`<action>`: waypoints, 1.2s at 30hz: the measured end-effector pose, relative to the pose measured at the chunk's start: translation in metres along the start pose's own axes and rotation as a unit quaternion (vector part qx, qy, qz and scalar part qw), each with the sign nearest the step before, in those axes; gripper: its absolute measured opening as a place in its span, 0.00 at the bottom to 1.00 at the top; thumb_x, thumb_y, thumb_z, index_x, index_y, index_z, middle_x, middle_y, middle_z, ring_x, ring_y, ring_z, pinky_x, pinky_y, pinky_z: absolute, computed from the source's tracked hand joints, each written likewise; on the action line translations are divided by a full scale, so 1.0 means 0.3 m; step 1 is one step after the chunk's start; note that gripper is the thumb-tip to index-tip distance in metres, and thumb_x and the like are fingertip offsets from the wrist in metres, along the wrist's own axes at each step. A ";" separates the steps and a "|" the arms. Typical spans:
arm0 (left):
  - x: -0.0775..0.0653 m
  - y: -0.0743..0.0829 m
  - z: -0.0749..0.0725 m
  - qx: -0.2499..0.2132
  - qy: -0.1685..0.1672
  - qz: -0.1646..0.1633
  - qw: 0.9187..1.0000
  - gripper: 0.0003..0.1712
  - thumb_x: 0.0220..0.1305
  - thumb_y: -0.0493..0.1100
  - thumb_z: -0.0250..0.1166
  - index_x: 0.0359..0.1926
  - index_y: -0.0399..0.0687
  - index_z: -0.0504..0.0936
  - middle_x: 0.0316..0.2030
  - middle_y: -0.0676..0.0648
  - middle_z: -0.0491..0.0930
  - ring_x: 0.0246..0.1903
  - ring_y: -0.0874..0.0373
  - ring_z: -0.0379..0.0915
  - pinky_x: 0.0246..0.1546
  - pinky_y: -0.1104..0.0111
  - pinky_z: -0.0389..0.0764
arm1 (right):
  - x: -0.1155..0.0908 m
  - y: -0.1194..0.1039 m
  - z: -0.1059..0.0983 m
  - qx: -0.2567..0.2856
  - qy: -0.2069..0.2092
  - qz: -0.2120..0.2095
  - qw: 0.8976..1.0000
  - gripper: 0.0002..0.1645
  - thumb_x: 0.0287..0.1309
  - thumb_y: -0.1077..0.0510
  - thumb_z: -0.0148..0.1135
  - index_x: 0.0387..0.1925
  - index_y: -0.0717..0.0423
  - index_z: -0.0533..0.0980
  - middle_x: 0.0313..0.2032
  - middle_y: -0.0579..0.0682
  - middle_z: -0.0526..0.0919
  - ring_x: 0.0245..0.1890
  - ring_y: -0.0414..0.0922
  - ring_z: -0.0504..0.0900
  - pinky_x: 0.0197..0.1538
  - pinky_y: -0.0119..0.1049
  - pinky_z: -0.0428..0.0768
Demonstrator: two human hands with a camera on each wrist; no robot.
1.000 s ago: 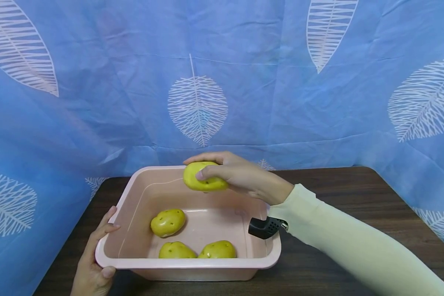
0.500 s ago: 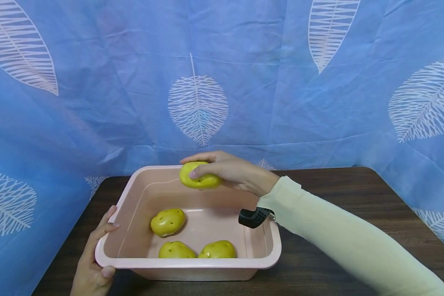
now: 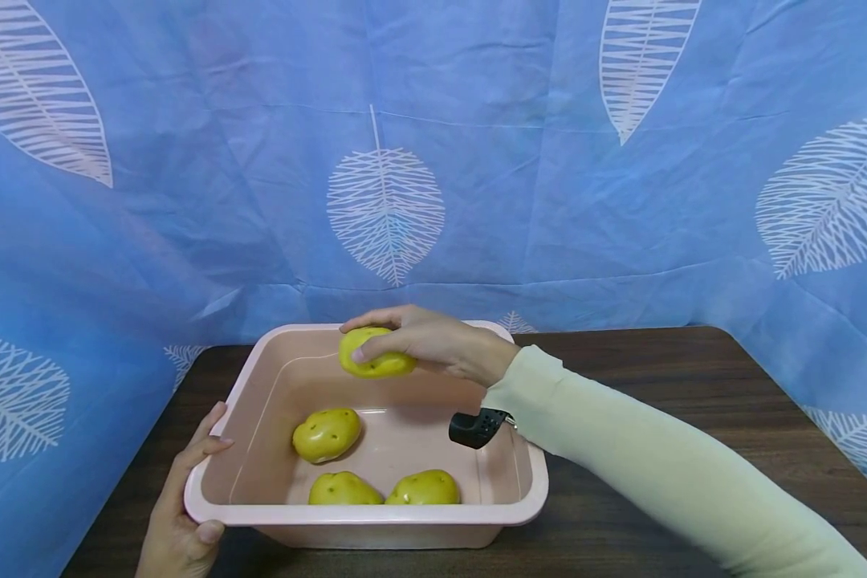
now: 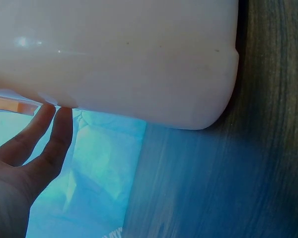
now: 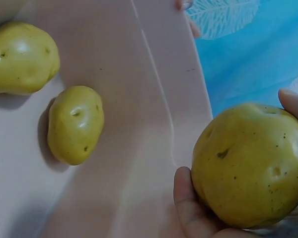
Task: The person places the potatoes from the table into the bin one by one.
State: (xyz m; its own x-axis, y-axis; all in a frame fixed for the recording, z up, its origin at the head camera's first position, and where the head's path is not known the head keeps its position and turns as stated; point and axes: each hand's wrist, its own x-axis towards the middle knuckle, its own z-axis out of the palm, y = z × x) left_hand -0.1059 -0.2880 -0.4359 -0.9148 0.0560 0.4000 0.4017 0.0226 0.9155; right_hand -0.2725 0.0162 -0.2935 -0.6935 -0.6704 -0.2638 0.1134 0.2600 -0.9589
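A pink plastic basin (image 3: 376, 514) stands on the table. My left hand (image 3: 182, 502) grips its front left corner, thumb at the front and fingers over the left rim; the left wrist view shows two fingers of the left hand (image 4: 42, 139) against the basin's outer wall (image 4: 139, 74). Above the far part of the basin, my right hand (image 3: 433, 341) holds a yellow potato (image 3: 376, 365) between thumb and fingers. On the basin floor lie three more potatoes: one at the left (image 3: 327, 435), two by the front wall (image 3: 425, 487), partly hidden by the rim.
The dark wooden table (image 3: 657, 385) extends to the right of the basin. A blue cloth with white leaf prints (image 3: 477, 160) hangs behind and along the sides. A black device (image 3: 477, 429) is strapped under the right wrist, over the basin's right side.
My right hand has moved left with the potato, and dipped slightly lower over the basin. The left hand, the basin and the potatoes in it have stayed put.
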 end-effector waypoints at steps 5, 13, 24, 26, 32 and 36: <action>-0.004 -0.017 -0.007 -0.009 -0.004 0.014 1.000 0.42 0.73 0.47 0.67 0.75 0.33 0.57 0.85 0.45 0.40 0.80 0.51 0.45 0.66 0.80 0.67 | 0.012 0.011 0.009 -0.028 0.009 0.008 1.000 0.34 0.62 0.53 0.71 0.70 0.43 0.76 0.60 0.51 0.79 0.50 0.47 0.82 0.49 0.35 0.83; -0.002 -0.004 -0.007 0.007 0.000 0.006 1.000 0.43 0.72 0.49 0.68 0.75 0.33 0.58 0.85 0.46 0.41 0.80 0.53 0.45 0.66 0.82 0.65 | 0.027 0.020 0.008 -0.060 0.009 0.025 0.998 0.33 0.61 0.50 0.72 0.68 0.41 0.78 0.57 0.51 0.81 0.50 0.48 0.81 0.49 0.37 0.83; 0.002 -0.009 -0.010 0.001 -0.006 0.009 1.000 0.43 0.72 0.48 0.68 0.75 0.33 0.58 0.85 0.46 0.41 0.79 0.53 0.46 0.66 0.81 0.65 | 0.028 0.041 0.010 -0.094 -0.026 0.055 0.994 0.36 0.59 0.47 0.73 0.69 0.38 0.76 0.64 0.44 0.77 0.55 0.47 0.81 0.62 0.45 0.79; 0.003 -0.010 -0.010 -0.002 -0.005 0.014 1.000 0.43 0.72 0.49 0.68 0.75 0.32 0.58 0.85 0.46 0.42 0.79 0.53 0.46 0.66 0.81 0.65 | 0.028 0.043 0.011 -0.096 -0.029 0.061 0.993 0.36 0.59 0.48 0.73 0.70 0.39 0.75 0.64 0.44 0.77 0.53 0.47 0.81 0.61 0.44 0.80; 0.007 0.001 -0.008 0.003 -0.004 0.003 1.000 0.43 0.72 0.50 0.67 0.75 0.33 0.58 0.85 0.47 0.42 0.79 0.54 0.45 0.66 0.81 0.66 | 0.028 0.041 0.011 -0.117 -0.034 0.076 0.990 0.35 0.61 0.51 0.71 0.70 0.44 0.76 0.68 0.46 0.73 0.54 0.48 0.80 0.56 0.39 0.82; 0.008 0.003 -0.008 0.002 -0.003 0.001 1.000 0.43 0.72 0.50 0.67 0.75 0.33 0.58 0.85 0.46 0.41 0.80 0.53 0.45 0.66 0.81 0.65 | 0.024 0.041 0.009 -0.139 -0.036 0.084 0.986 0.32 0.61 0.49 0.71 0.67 0.39 0.78 0.70 0.42 0.72 0.59 0.48 0.77 0.61 0.43 0.79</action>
State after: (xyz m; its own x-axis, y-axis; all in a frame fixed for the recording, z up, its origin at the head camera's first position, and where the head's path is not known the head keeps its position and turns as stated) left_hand -0.1078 -0.2903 -0.4340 -0.9134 0.0626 0.4023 0.4045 0.0264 0.9142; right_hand -0.2742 0.0128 -0.3075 -0.6275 -0.6467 -0.4336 0.0167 0.5455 -0.8379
